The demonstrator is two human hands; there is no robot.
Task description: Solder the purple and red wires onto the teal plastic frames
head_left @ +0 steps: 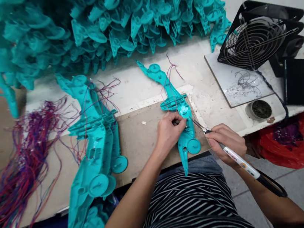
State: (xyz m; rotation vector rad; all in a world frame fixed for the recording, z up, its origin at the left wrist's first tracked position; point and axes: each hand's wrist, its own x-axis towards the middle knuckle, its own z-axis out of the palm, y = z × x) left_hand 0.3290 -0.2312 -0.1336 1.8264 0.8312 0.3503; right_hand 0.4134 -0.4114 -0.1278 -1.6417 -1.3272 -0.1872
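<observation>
A long teal plastic part [173, 100] lies on a brown board [138, 138] in front of me, with thin red and purple wires running along it. My left hand [167, 128] is closed in a pinch on the middle of this part, at the wires. My right hand [225, 142] grips a white soldering iron [238, 158], whose metal tip [196, 124] touches the part just beside my left fingers. Its black cord trails back along my right forearm.
A stack of wired teal parts [94, 144] lies at the left. A big heap of the same parts [106, 22] fills the back. Loose wires [26, 156] lie far left. A black fan [256, 36], a small tin [260, 109] and red bags [290, 140] are at the right.
</observation>
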